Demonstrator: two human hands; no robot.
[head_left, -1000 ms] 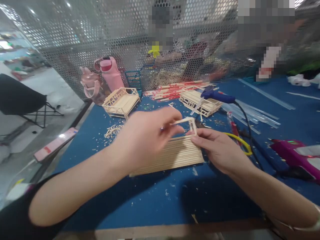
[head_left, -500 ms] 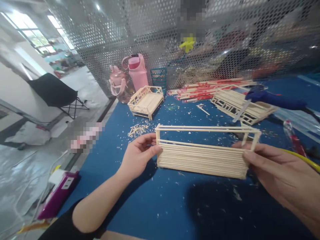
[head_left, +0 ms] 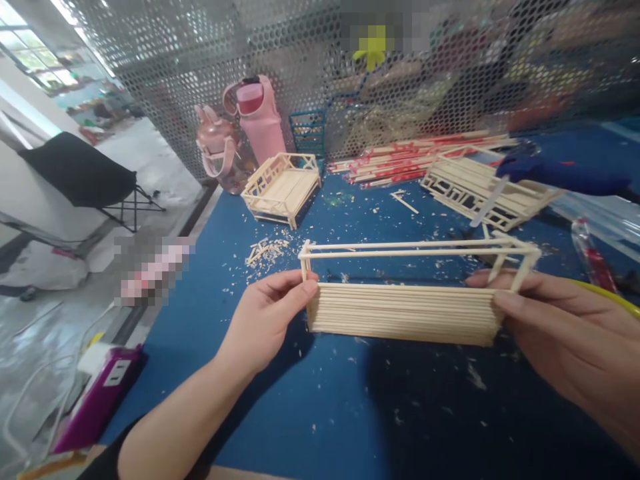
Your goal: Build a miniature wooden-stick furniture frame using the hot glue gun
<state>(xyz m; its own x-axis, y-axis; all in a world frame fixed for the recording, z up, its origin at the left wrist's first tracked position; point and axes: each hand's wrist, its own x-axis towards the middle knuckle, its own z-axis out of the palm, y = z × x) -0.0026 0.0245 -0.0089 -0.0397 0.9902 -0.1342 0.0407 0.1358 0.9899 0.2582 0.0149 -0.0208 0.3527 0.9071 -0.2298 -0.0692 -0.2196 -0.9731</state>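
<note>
I hold a long frame of thin wooden sticks (head_left: 405,310) between both hands, just above the blue table (head_left: 320,413). It has a flat slatted panel with a rail raised on short posts above it. My left hand (head_left: 265,320) pinches its left end with thumb and fingers. Gripping the right end, by the corner post, is my right hand (head_left: 560,333).
A finished small stick bed (head_left: 283,189) stands at the back left, a second stick frame (head_left: 485,190) at the back right under a blue glue gun (head_left: 560,175). Red-and-wood sticks (head_left: 415,160), two pink bottles (head_left: 240,130) and a perforated metal screen (head_left: 165,60) lie behind. Wood scraps (head_left: 265,250) litter the table.
A second ago both hands worked close together at one corner of the panel. Now they are spread to its two ends, and the frame is turned broadside and tilted slightly flatter.
</note>
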